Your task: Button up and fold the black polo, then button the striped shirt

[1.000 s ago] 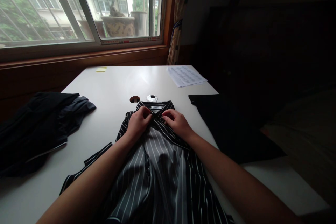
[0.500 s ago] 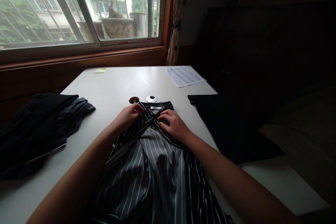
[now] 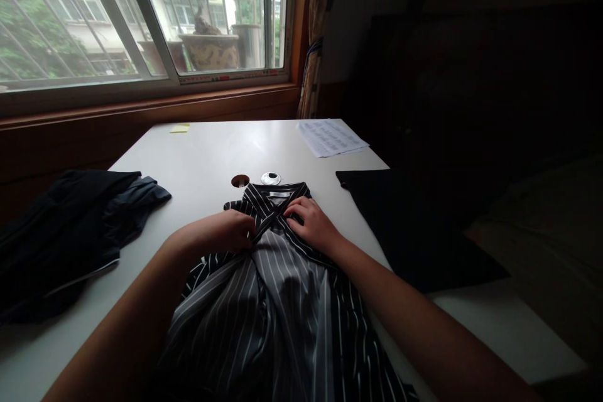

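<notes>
A black-and-white striped shirt (image 3: 282, 308) lies on the white table (image 3: 207, 151) straight in front of me, collar pointing away. My left hand (image 3: 226, 232) lies on the left front panel just below the collar, fingers curled and pinching the fabric edge. My right hand (image 3: 311, 223) presses on the right side of the collar where the two fronts cross, fingers bent onto the cloth. Both forearms stretch over the shirt's body.
A dark garment (image 3: 70, 226) is heaped at the table's left. Black cloth (image 3: 400, 226) hangs over the right edge. Printed papers (image 3: 330, 136) and a yellow sticky note (image 3: 179, 128) lie at the back. A cable hole (image 3: 240, 181) and its round cap (image 3: 271, 178) sit beyond the collar.
My left hand slid from the collar down and left along the left front panel, drawing the fabric across. My right hand stayed on the collar.
</notes>
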Demonstrator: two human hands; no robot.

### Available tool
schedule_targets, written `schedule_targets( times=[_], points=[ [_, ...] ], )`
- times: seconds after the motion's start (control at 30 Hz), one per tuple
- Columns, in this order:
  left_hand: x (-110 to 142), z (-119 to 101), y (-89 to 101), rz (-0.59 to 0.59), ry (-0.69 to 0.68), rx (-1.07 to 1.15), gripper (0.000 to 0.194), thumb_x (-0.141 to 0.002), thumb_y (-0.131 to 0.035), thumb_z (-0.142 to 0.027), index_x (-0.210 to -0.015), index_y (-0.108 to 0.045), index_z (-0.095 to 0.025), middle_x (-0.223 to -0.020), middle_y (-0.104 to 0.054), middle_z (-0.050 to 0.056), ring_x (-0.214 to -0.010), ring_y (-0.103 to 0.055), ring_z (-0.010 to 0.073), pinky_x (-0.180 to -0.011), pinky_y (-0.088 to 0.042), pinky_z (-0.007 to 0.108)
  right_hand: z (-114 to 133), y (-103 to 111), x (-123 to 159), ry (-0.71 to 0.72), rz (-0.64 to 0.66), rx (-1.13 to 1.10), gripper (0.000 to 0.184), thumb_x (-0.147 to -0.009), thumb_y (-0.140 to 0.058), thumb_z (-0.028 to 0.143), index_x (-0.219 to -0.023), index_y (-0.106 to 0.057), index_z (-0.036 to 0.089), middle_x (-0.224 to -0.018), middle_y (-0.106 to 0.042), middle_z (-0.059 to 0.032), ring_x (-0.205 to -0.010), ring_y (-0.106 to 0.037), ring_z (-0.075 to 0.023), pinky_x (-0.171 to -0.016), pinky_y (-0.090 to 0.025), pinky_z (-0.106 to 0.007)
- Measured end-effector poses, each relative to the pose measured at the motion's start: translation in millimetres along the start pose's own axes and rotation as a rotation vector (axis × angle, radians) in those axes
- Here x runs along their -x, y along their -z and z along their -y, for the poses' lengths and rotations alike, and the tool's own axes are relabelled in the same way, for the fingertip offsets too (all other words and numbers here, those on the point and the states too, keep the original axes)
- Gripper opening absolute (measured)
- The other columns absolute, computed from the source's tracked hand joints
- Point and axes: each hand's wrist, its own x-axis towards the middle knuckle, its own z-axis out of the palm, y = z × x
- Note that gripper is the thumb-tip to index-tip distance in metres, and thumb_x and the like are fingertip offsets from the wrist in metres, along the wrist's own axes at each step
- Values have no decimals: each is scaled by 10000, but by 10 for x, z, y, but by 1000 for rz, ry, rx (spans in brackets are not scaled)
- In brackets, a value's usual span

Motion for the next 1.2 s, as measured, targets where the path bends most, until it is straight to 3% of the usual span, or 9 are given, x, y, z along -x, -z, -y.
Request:
schedule_targets(
  times=[0.17,0.33,0.47,0.73,0.97,1.2],
  points=[
    [-97,67,-54,20,18,0,43,-658,-623,-210,-695,-638,-226,-611,-630,-23,-478,-567,149,-443,-365,228,-13,-2,4,1,-4,1,137,-823,-655,135,-916,-690,229,-1009,-623,-51,-980,-566,-216,-941,-455,-408],
    [-136,126,-30,-27,-104,-160,78,-680,-682,-255,-695,-612,-224,-651,-608,-31,-568,-505,139,-512,-339,237,-10,0,6,1,-1,-5,126,-830,-648,129,-907,-687,220,-1010,-625,-52,-977,-568,-209,-943,-452,-395],
    [-103,104,47,-35,-166,-156,109,-735,-685,-306,-751,-626,-216,-707,-612,-27,-630,-503,139,-560,-359,235,-10,4,-1,-2,3,-5,115,-835,-643,136,-899,-687,221,-1009,-628,-52,-976,-568,-213,-940,-451,-404],
    [-137,-6,7,15,-127,139,129,-757,-681,-316,-829,-655,-213,-761,-672,-4,-701,-622,172,-611,-458,245,-20,1,-3,-9,12,-15,107,-841,-638,139,-897,-690,213,-1016,-631,-54,-976,-569,-208,-933,-455,-394],
    [-290,148,-168,186,-90,345,235,-749,-741,-353,-879,-649,-180,-770,-660,13,-709,-623,171,-619,-476,251,-15,9,-7,-19,8,-33,98,-846,-634,140,-889,-692,205,-990,-631,-51,-966,-569,-203,-936,-448,-388],
    [-262,268,-112,250,-63,542,260,-760,-764,-368,-866,-632,-171,-775,-618,-1,-707,-585,143,-644,-462,241,-23,2,-4,-21,10,-30,92,-847,-631,143,-883,-687,207,-993,-632,-53,-960,-567,-207,-936,-443,-392]
  ],
)
